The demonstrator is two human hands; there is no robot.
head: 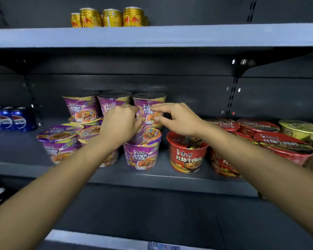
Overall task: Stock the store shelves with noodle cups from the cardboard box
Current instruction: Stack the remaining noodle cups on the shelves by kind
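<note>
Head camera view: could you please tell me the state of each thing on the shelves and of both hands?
Upper right purple plastic noodle cup: upright, stacked on another purple cup.
Left hand: fingers curled round that cup's left side.
Right hand: thumb and fingers pinch the cup's front.
Red plastic noodle bowl: upright, lid on.
Gold metal cans: upright, top shelf.
Blue cola cans: upright.

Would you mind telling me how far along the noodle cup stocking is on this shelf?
Done: purple cups stand two tiers high on the middle shelf, red cups beside them. In hand: the left hand and right hand hold the upper right purple cup atop the stack. Left: the cardboard box is out of view, so remaining stock is unknown; bare shelf shows left of the purple cups.
</note>
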